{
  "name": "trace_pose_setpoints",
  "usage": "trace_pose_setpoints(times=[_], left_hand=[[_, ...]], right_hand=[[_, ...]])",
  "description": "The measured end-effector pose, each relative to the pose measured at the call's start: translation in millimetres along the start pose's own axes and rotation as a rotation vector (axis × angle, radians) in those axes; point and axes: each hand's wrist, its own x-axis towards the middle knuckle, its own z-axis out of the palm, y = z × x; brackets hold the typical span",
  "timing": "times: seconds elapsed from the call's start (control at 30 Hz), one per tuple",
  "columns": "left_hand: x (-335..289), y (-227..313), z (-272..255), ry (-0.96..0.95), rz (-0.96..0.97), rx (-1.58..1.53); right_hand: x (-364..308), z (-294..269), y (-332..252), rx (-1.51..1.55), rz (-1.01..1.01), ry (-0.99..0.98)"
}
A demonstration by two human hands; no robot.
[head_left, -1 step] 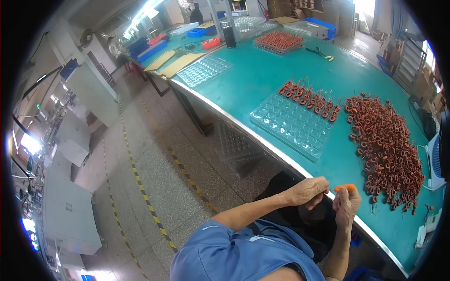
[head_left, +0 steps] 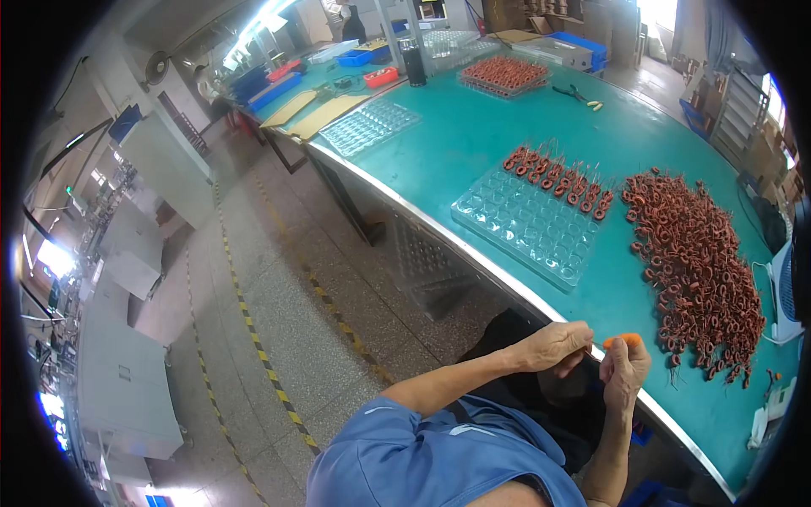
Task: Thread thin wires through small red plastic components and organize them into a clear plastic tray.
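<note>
Both my hands meet at the near metal edge of the green table. My left hand (head_left: 556, 346) is closed in a pinch, with a small dark reddish bit at its fingertips, too small to name. Just right of it, my right hand (head_left: 624, 373) is closed, thumb pressed to the forefinger. A bright orange piece (head_left: 623, 340) lies along that forefinger; whether it is a finger cover or a held thing, I cannot tell. Beyond my hands is a clear plastic tray (head_left: 525, 221) with round pockets. Red-brown wire-leaded rings (head_left: 553, 179) fill its far rows.
A large heap of red-brown rings (head_left: 697, 275) covers the right side of the green table (head_left: 473, 127). Farther back are a filled tray (head_left: 504, 74), pliers (head_left: 577, 95), another clear tray (head_left: 369, 128) and a black cup (head_left: 412, 63). A blue fan (head_left: 787, 283) stands at the right edge.
</note>
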Motion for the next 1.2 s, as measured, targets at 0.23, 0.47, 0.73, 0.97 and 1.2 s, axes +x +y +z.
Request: trace_pose_setpoints(times=[0.23, 0.47, 0.73, 0.97, 1.2], left_hand=[[-7.4, 10.4, 13.6, 0.085, 0.103, 0.166], [-3.8, -8.5, 34.4, 0.361, 0.439, 0.625], [-6.5, 0.8, 37.4, 0.226, 0.359, 0.368], [-5.4, 3.1, 41.9, 0.191, 0.221, 0.06], [-14.9, 5.2, 45.5, 0.062, 0.108, -0.249]], right_hand=[[4.2, 5.5, -3.1, 0.119, 0.132, 0.068], [-8.3, 3.4, 13.4, -0.183, -0.161, 0.238], [-12.1, 2.2, 18.4, 0.128, -0.055, 0.013], [-25.5, 14.1, 7.8, -0.253, -0.18, 0.157], [-29.0, 20.7, 5.5, -0.046, -0.092, 0.247]])
